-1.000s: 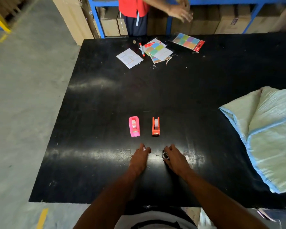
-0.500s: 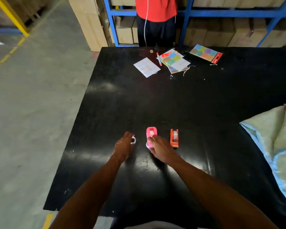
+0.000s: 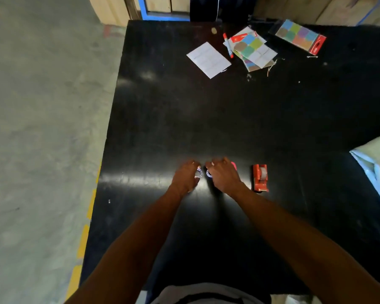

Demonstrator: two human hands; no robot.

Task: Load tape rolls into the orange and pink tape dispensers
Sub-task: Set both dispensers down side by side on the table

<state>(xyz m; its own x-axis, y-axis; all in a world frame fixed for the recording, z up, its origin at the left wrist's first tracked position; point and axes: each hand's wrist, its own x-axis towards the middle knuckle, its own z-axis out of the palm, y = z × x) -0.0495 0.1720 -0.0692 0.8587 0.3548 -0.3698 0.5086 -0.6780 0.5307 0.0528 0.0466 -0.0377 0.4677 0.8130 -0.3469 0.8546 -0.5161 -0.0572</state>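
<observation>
This looks like a warehouse or stockroom. Beyond the hands, past the far edge of the large matte black worktable [image 3: 206, 119], brown cardboard cartons [image 3: 329, 9] sit stacked behind blue-painted metal racking [image 3: 162, 17]. Left of the hands lies bare grey concrete floor [image 3: 42, 128], marked with a painted yellow line [image 3: 83, 240].

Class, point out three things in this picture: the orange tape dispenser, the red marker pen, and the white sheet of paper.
orange tape dispenser [image 3: 260, 177]: head view, on its body beside the roll.
red marker pen [image 3: 228, 45]: head view, mid-barrel.
white sheet of paper [image 3: 208, 59]: head view, centre of the sheet.
</observation>
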